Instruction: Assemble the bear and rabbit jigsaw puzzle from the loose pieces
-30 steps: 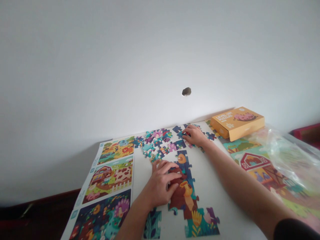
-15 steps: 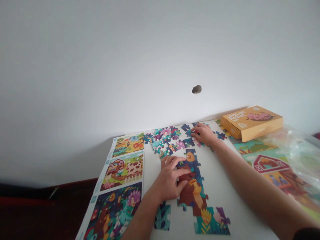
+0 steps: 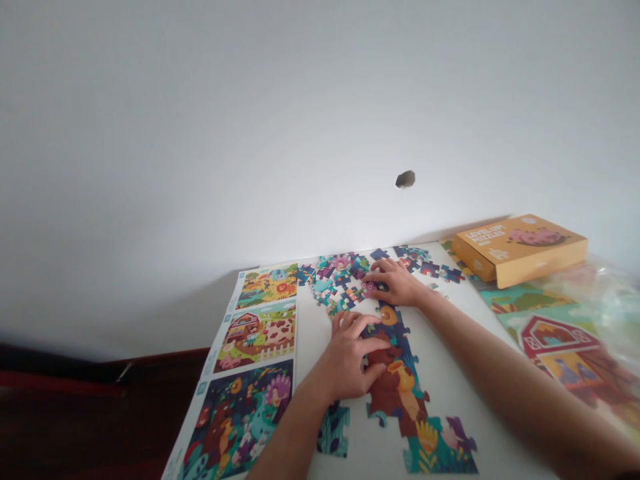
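Right hand (image 3: 400,283) shifted left, to the pieces beyond the assembled section (image 3: 400,387)

Compared with the earlier frame, the right hand has moved left and slightly nearer the person, uncovering the right-side group of pieces (image 3: 430,269). The left hand (image 3: 350,360) remains at its station on the assembled section.

Right fingers: curled and slightly parted, thumb lowest. Their tips are over a purple piece (image 3: 369,288); whether they grip it cannot be determined.

Left fingers: spread, with the thumb apart from the index finger. Their tips lie on the assembled section, and nothing is pinched between them.

Layout: the assembled section runs from beneath the left fingertips to their right and toward the person. The main pile of loose pieces (image 3: 343,267) lies left of the right fingertips and beyond the left fingers. Teal leaf-patterned pieces (image 3: 334,432) sit on the near side of the left fingers, beside the wrist. Left of the left fingers is the printed sheet (image 3: 270,331) with three pictures. Well to the right of the right fingers are the orange box (image 3: 523,250) and clear plastic (image 3: 613,297)
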{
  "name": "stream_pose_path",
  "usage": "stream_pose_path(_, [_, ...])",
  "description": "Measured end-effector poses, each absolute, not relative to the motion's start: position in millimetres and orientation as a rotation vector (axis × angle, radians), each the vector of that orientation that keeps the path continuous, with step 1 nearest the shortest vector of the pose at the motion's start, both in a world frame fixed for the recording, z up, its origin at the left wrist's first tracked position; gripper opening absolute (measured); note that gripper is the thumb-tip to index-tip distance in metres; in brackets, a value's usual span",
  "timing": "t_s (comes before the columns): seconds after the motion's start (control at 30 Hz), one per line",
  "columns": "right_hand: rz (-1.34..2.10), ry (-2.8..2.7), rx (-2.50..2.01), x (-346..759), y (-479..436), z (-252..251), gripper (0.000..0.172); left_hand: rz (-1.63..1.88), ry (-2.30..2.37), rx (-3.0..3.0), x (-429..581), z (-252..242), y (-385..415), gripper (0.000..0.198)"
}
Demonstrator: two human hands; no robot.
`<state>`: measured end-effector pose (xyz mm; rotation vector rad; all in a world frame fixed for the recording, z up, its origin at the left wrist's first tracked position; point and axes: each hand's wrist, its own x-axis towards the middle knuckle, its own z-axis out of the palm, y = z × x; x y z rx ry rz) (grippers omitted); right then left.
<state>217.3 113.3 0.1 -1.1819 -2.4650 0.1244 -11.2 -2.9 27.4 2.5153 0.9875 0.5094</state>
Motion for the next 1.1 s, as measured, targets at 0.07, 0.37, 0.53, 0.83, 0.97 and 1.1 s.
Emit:
stream_pose_path(0.07, [0.137,-2.431,-1.198,218,114,-3,0.035,0.511,1.011,2.526,-10,27,-4,0.035])
stream_pose_path(0.37, [0.108,-2.345,-1.234,221,117,-4,0.023,0.696,2.063,2.250,-12,7,9,0.029])
stream_pose_path(0.53, [0.109,-2.323,-1.268,221,119,-7,0.023,0.646,2.088,2.252,-15,5,11,0.028])
stream_pose_path(0.83, [0.093,-2.317,-1.255,222,118,-6,0.030,0.819,1.815,2.319,-15,5,13,0.023])
stream_pose_path(0.97, [0.117,-2.324,-1.241,221,117,-4,0.028,0.807,1.331,2.497,-13,9,9,0.026])
stream_pose_path(1.1, [0.113,-2.310,-1.255,222,121,-8,0.027,0.692,1.179,2.524,-9,11,5,0.025])
